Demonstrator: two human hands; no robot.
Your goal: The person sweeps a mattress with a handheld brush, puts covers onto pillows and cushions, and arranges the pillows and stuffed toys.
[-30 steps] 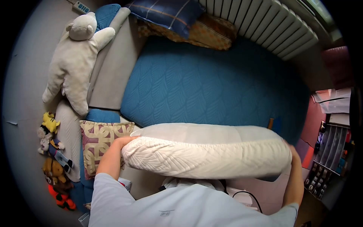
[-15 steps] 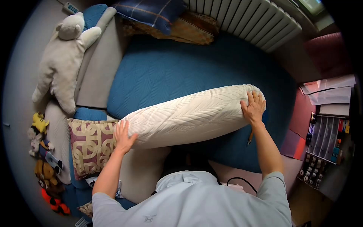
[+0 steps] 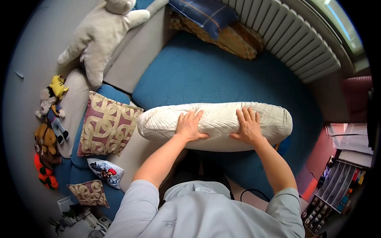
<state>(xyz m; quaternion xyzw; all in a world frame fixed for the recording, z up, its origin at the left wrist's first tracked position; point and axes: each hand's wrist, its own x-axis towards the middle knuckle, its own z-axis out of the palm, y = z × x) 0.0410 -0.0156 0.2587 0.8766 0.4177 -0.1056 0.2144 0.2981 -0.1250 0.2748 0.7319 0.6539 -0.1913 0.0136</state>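
Observation:
A long cream cushion with a quilted leaf-pattern cover lies across the view in front of me, over the near part of the blue quilted sofa seat. My left hand rests on the cushion left of its middle, fingers spread and pointing away from me. My right hand lies on it right of the middle, its fingers apart too. Both palms press on the cover without gripping it. Left of the cushion's end leans a purple and beige patterned pillow.
A white plush bear lies on the grey backrest at upper left. Small plush toys line the left side. A plaid blue pillow sits near the white radiator. A rack stands at right.
Both hands have shifted from the cushion's ends toward its middle. The cushion has turned from slanting to nearly level across the view, and its right end is lower. The camera view has shifted.

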